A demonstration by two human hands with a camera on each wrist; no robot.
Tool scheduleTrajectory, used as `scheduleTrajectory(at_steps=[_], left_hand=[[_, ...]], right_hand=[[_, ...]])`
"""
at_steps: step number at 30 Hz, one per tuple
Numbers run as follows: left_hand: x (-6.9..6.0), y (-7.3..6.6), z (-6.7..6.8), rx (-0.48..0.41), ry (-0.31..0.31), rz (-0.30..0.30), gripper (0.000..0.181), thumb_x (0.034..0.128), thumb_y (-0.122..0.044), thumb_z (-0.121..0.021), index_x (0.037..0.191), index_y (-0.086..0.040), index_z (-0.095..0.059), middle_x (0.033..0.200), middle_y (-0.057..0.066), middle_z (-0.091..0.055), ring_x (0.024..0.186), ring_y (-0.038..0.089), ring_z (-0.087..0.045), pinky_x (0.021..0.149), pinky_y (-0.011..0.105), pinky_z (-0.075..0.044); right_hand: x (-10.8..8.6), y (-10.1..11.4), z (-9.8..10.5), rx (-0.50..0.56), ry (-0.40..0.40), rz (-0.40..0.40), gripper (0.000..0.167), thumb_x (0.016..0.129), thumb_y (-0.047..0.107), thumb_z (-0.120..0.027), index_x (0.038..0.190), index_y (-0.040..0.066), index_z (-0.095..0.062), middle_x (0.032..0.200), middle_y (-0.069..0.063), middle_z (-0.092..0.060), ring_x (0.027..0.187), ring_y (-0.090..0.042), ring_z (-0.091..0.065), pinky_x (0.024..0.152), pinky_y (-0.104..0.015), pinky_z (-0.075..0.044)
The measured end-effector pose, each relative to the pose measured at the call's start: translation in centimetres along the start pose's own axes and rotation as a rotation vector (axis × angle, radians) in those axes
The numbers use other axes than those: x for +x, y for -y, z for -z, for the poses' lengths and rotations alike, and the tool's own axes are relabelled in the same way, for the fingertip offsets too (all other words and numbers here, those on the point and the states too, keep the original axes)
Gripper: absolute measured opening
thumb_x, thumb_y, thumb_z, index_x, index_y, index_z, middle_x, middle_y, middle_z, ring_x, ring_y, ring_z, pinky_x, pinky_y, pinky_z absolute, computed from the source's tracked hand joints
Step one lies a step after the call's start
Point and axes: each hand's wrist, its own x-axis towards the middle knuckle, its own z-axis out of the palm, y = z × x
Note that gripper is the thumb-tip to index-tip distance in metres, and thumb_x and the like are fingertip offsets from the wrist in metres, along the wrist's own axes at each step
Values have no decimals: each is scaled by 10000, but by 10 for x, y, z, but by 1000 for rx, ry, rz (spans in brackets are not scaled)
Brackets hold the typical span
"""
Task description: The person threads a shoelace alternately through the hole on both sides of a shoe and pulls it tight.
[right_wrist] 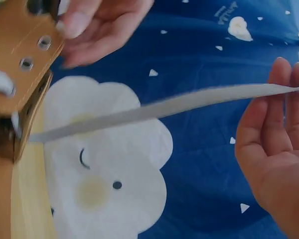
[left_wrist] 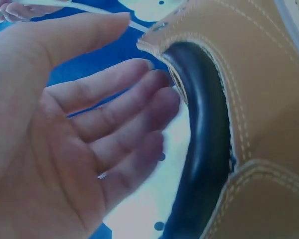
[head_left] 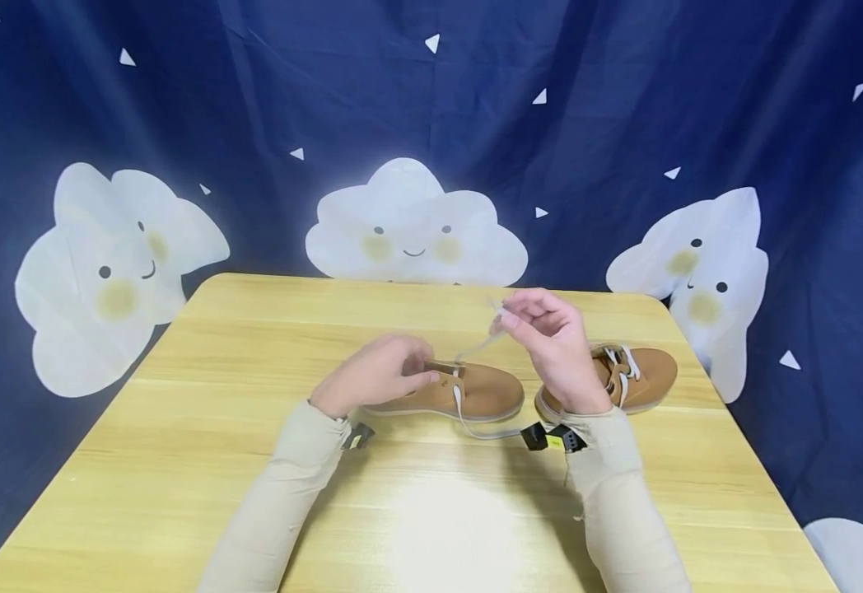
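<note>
Where washed pale by glare at the near side, bare wooden table (head_left: 179,469), with beige sleeves (head_left: 286,486) reaching over it from left and right. Just beyond, at the wrists, small black devices (head_left: 533,436) with yellow patches. Near the right wrist, a loose length of white lace (head_left: 479,434) on the tabletop, hanging down from the near flank of the left brown shoe (head_left: 487,391). Sole down at mid-table, toe to the right. Close by the shoe's opening, left hand (head_left: 372,375), half open with fingers loosely curved, thumb out nearly straight, gripping nothing; contact with the dark padded collar (left_wrist: 204,114) hard to tell. Raised to the right, right hand (head_left: 553,346), thumb and fingers pinching the upper lace (right_wrist: 159,106), stretched on a slant from the shoe up to the fingertips. Along the shoe's flap, metal eyelets (right_wrist: 26,63). Partly hidden behind the right hand, right brown shoe (head_left: 654,371), toe also to the right, threaded with white laces (head_left: 624,377). Past the table's far edge, dark blue curtain (head_left: 587,49), printed with white clouds (head_left: 412,202) and small triangles (head_left: 432,44).
</note>
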Motion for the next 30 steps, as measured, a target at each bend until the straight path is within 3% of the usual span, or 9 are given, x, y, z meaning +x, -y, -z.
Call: scheduleTrajectory(at_steps=[4, 8, 12, 20, 26, 30], left_hand=[[1, -2, -3, -10, 63, -38, 187, 990, -310, -693, 1039, -136, -742, 813, -68, -654, 704, 64, -548, 663, 240, -486], [1, -3, -5, -31, 101, -44, 169, 995, -295, -686, 1005, -132, -730, 717, -71, -549, 623, 60, -464, 574, 217, -394], [2, -3, -7, -47, 111, -37, 131, 1001, -258, -683, 943, -144, -711, 679, -78, -488, 590, 54, -418, 556, 210, -352], [6, -3, -16, -15, 88, 3, 191, 980, -202, -710, 803, -168, -647, 650, -80, -472, 563, 54, -410, 538, 207, -346], [7, -3, -19, 13, 70, 22, 220, 969, -181, -718, 766, -180, -633, 657, -81, -486, 567, 58, -412, 540, 208, -343], [7, -3, -19, 13, 70, 21, 244, 971, -178, -713, 747, -176, -616, 653, -81, -477, 562, 58, -407, 540, 210, -342]], right_hand=[[-1, 1, 3, 128, 76, -25, 357, 988, -124, -531, 1185, 88, -741, 952, 16, -783, 905, -141, -733, 973, -262, -563], [-2, 2, 5, 250, 171, -54, 281, 1029, -55, -533, 1138, 83, -752, 1005, -7, -782, 969, -149, -709, 986, -267, -552], [-2, 3, 4, 289, 226, -49, 190, 1036, 32, -572, 1069, 94, -749, 1000, -1, -769, 984, -170, -698, 999, -283, -539], [-2, 4, -3, 281, 309, 45, 205, 1063, 45, -516, 1084, 77, -717, 958, 11, -726, 993, -179, -684, 1013, -299, -526], [-5, 7, -12, 290, 302, 97, 190, 1056, 49, -527, 1095, 85, -710, 958, 7, -714, 957, -183, -667, 994, -317, -522], [-7, 8, -15, 126, 280, 110, 182, 1044, 40, -562, 1048, 115, -727, 917, 22, -712, 888, -160, -643, 899, -289, -533]])
